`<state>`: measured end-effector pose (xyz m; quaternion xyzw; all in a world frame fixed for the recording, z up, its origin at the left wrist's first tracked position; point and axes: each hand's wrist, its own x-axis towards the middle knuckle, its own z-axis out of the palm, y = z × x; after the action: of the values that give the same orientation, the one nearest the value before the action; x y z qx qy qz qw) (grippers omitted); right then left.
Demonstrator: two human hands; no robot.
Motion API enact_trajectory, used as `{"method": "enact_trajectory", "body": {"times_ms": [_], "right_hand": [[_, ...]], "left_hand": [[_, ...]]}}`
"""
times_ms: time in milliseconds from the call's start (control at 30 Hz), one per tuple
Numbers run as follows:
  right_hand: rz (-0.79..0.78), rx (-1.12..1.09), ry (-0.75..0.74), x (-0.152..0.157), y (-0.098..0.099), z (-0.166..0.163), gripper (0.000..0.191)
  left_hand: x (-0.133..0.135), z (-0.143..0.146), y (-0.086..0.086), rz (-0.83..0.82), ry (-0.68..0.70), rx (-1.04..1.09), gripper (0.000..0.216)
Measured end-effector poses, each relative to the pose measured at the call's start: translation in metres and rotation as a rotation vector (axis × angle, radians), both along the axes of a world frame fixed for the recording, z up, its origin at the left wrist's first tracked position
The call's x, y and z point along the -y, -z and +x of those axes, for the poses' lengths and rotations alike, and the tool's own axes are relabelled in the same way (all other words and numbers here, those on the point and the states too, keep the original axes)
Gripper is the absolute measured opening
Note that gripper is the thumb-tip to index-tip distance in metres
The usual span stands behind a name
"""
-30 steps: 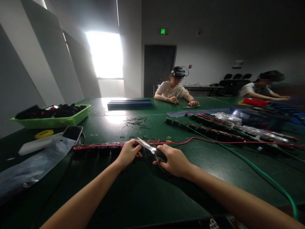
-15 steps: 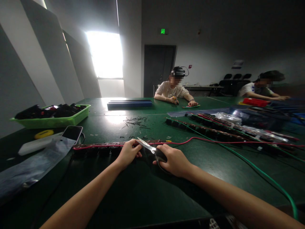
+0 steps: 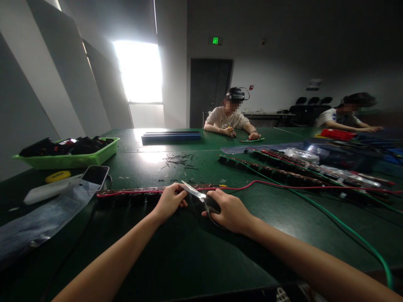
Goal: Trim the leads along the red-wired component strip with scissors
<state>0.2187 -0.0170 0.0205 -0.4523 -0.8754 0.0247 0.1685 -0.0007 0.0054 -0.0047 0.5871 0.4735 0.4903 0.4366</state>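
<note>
My left hand (image 3: 170, 202) is closed on a long dark strip of components (image 3: 132, 194) that lies across the green table, with a red wire (image 3: 267, 184) running off to the right. My right hand (image 3: 231, 210) grips the black handles of a pair of scissors (image 3: 197, 193). The bright blades point left and up, their tip right at my left fingers and the strip.
A green basket (image 3: 72, 158) of dark parts, a phone (image 3: 95, 174) and a plastic bag (image 3: 47, 214) lie at left. Cut wire scraps (image 3: 178, 160) are scattered mid-table. More strips (image 3: 283, 170) and a green cable (image 3: 346, 228) lie at right. Two other people sit at the far side.
</note>
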Motion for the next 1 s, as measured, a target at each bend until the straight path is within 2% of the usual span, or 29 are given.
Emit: {"method": "enact_trajectory", "body": {"times_ms": [467, 1000], "right_hand": [[-0.005, 0.001, -0.006, -0.0014, 0.0012, -0.0003, 0.049], [0.018, 0.023, -0.048, -0.0033, 0.0028, 0.0010, 0.042]], "left_hand": [[-0.0003, -0.0012, -0.0003, 0.001, 0.022, -0.036, 0.022], [-0.0011, -0.0010, -0.0002, 0.009, 0.023, -0.044, 0.021]]}}
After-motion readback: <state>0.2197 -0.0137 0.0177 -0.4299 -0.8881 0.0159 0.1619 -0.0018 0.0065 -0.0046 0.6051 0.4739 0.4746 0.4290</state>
